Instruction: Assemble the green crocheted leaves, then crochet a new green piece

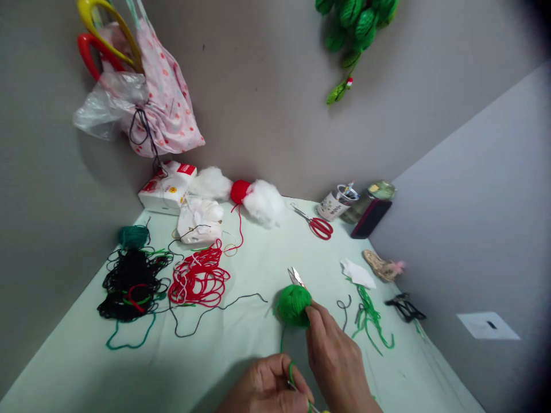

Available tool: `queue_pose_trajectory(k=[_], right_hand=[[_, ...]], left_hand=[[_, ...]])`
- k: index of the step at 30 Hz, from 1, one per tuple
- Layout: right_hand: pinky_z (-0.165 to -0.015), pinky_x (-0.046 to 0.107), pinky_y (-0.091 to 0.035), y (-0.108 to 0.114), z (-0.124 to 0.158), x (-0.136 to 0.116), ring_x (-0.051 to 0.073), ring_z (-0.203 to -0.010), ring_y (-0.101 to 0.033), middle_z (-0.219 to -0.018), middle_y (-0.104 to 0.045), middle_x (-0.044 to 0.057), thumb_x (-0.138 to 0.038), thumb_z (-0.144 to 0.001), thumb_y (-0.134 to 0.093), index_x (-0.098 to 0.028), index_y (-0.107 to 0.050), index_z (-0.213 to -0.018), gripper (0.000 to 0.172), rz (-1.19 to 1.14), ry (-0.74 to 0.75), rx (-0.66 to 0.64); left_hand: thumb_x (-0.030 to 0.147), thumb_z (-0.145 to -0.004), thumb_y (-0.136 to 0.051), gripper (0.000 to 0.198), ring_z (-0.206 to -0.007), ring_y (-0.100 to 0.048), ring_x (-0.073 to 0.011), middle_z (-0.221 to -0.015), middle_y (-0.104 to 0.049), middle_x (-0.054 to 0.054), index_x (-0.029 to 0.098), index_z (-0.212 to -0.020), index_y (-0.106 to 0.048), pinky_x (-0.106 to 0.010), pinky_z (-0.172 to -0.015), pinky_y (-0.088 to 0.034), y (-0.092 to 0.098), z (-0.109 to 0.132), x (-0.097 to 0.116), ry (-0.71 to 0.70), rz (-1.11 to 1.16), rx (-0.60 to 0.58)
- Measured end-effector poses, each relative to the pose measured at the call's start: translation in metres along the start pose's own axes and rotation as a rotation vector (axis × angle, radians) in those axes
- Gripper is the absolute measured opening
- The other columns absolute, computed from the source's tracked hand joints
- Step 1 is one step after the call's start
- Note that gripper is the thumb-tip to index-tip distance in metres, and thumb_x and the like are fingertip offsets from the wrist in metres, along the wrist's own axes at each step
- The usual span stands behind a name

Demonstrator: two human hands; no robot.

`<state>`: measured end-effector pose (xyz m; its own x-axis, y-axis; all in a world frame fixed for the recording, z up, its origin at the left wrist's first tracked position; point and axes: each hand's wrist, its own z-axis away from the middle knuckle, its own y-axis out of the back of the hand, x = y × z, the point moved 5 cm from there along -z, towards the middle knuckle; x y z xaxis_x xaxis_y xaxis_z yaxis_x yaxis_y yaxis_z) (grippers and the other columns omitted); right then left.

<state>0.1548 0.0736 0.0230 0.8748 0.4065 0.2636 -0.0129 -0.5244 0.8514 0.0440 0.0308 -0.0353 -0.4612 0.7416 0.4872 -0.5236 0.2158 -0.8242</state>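
Note:
My right hand (338,355) grips the right side of a ball of green yarn (293,305), fingers curled against it. From the ball a green strand runs down toward my left hand (271,384), which is closed at the bottom edge. Between its thumb and fingers is a thin metal shaft (293,386), apparently a crochet hook, with green yarn looped over the forefinger. The work below is cut off by the frame. Small scissors (296,276) lie just behind the ball, partly hidden by it.
Tangled black yarn (131,281) and red yarn (200,278) lie left. White stuffing (263,203), red-handled scissors (321,227), a pen cup (333,206) and a dark phone-like slab (371,219) stand or lie along the back. Green yarn scraps (369,315) and a black clip (405,308) lie right.

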Motion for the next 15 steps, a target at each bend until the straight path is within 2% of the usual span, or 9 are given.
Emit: queue_pose_trajectory(k=[2,4,10,12,15], right_hand=[[-0.047,0.029,-0.056,0.0,-0.002,0.0,0.022,-0.066,-0.076,-0.093,-0.076,0.014,-0.02,-0.102,-0.035,-0.017,-0.053,-0.104,0.019,-0.016,-0.058,-0.027],[-0.046,0.029,-0.056,0.0,-0.003,-0.001,0.023,-0.064,-0.075,-0.089,-0.074,0.012,-0.028,-0.104,-0.036,-0.018,-0.053,-0.101,0.02,-0.035,-0.069,-0.029],[-0.056,0.027,-0.059,0.006,0.005,-0.005,0.023,-0.084,-0.079,-0.111,-0.075,0.018,-0.007,-0.098,-0.033,-0.016,-0.054,-0.109,0.025,-0.068,0.06,0.025],[-0.053,0.026,-0.058,0.005,0.01,-0.003,0.021,-0.073,-0.078,-0.103,-0.077,0.014,-0.006,-0.096,-0.035,-0.018,-0.055,-0.104,0.025,-0.103,0.042,0.003],[-0.044,0.023,-0.051,0.0,0.015,0.004,0.016,-0.052,-0.07,-0.078,-0.073,0.003,-0.009,-0.095,-0.041,-0.022,-0.055,-0.092,0.019,-0.277,-0.064,-0.074]], left_hand=[[0.055,-0.06,-0.092,0.053,-0.061,-0.046,-0.0094,-0.072,-0.064,0.001,0.018,-0.079,-0.058,-0.026,-0.062,-0.024,-0.001,0.0,-0.001,0.005,-0.012,-0.002],[0.055,-0.059,-0.092,0.054,-0.061,-0.046,-0.0093,-0.073,-0.064,0.001,0.018,-0.079,-0.059,-0.026,-0.062,-0.024,-0.002,0.0,-0.003,0.006,-0.019,0.003],[0.055,-0.059,-0.092,0.053,-0.057,-0.043,-0.0087,-0.066,-0.06,0.003,0.018,-0.077,-0.058,-0.027,-0.06,-0.023,-0.001,-0.001,-0.008,0.003,-0.044,0.017],[0.055,-0.06,-0.091,0.052,-0.059,-0.045,-0.0094,-0.068,-0.061,0.002,0.018,-0.078,-0.058,-0.027,-0.061,-0.024,-0.002,0.0,-0.009,0.005,-0.044,0.011],[0.055,-0.06,-0.091,0.052,-0.061,-0.047,-0.0101,-0.07,-0.062,0.002,0.019,-0.078,-0.058,-0.027,-0.062,-0.025,-0.004,0.001,-0.007,0.006,-0.043,0.002]])
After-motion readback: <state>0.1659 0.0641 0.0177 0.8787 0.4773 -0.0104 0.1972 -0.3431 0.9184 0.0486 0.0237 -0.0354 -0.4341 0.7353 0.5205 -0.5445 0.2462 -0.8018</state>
